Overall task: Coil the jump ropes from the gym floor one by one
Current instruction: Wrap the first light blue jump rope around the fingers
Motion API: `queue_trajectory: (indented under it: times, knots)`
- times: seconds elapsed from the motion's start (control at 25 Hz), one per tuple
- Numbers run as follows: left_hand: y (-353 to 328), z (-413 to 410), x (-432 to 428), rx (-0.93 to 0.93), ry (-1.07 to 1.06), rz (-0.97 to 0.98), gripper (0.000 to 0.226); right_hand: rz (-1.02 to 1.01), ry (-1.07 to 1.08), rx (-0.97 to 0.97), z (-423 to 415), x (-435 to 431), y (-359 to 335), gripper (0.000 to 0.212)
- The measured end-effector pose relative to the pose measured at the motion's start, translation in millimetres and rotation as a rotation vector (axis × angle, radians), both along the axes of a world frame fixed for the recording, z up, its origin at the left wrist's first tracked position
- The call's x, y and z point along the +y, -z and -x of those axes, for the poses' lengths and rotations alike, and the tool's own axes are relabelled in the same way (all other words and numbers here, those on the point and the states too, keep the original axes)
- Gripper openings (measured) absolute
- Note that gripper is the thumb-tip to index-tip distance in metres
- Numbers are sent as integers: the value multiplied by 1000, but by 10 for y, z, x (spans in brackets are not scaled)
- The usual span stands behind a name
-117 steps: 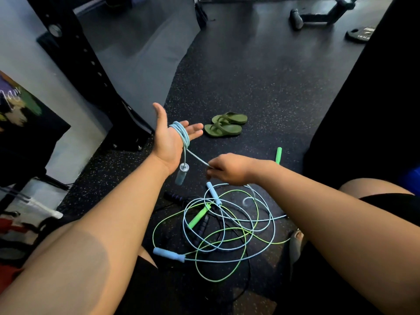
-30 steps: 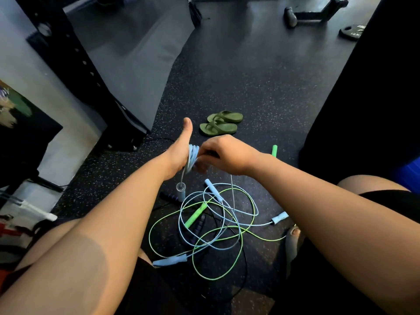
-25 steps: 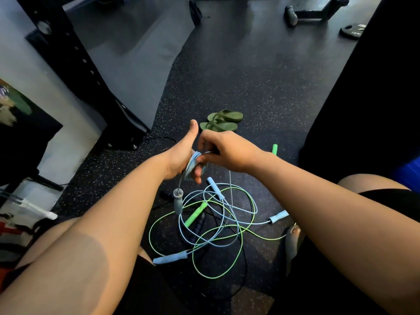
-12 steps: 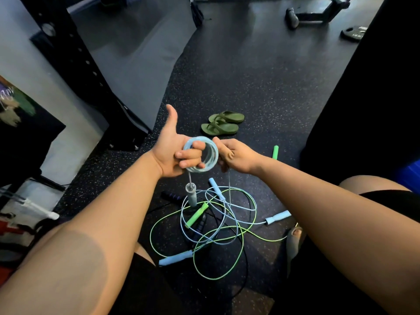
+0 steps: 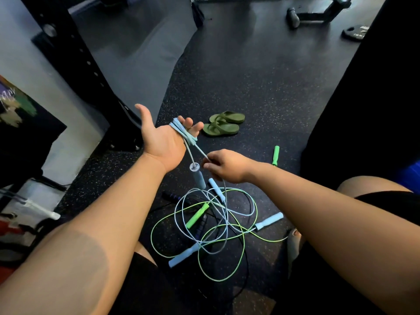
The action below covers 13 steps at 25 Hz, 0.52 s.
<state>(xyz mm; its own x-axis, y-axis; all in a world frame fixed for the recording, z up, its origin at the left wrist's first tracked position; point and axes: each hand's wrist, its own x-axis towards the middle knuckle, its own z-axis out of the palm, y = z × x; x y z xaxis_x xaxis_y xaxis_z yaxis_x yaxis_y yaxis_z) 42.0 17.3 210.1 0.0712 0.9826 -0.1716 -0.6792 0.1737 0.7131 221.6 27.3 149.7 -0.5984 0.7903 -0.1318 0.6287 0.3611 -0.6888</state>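
My left hand [image 5: 162, 138] is held palm up with straight fingers, and several turns of a light blue jump rope [image 5: 183, 133] are wound around those fingers. One of that rope's blue handles [image 5: 198, 178] hangs below the palm. My right hand [image 5: 227, 165] pinches the free strand of the same rope just right of the hanging handle. Below on the floor lies a tangle of ropes [image 5: 218, 221]: light blue, bright green and black, with blue handles [image 5: 269, 221] and a green handle [image 5: 197, 215].
A pair of green flip-flops [image 5: 223, 126] lies on the black rubber floor beyond my hands. A loose green handle [image 5: 275, 155] lies to the right. A black rack post [image 5: 75, 55] stands at left, gym equipment [image 5: 318, 12] at the far back. My knees flank the pile.
My left hand has opened from curled fingers round the coil to a flat palm-up pose. My right hand has dropped down and right, drawing the strand out. The floor tangle has shrunk since the earliest frame.
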Motion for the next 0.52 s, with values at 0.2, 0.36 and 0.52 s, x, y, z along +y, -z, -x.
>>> queue_trajectory:
  times: [0.2, 0.36, 0.52]
  knots:
    - [-18, -75, 29, 137, -161, 44, 90, 264, 130, 73, 40, 5, -84, 19]
    - [183, -82, 119, 565, -12, 108, 103, -16, 14, -70, 36, -21, -223, 27]
    - [234, -166, 14, 1041, 180, 65, 99, -160, 10, -8, 23, -34, -330, 28]
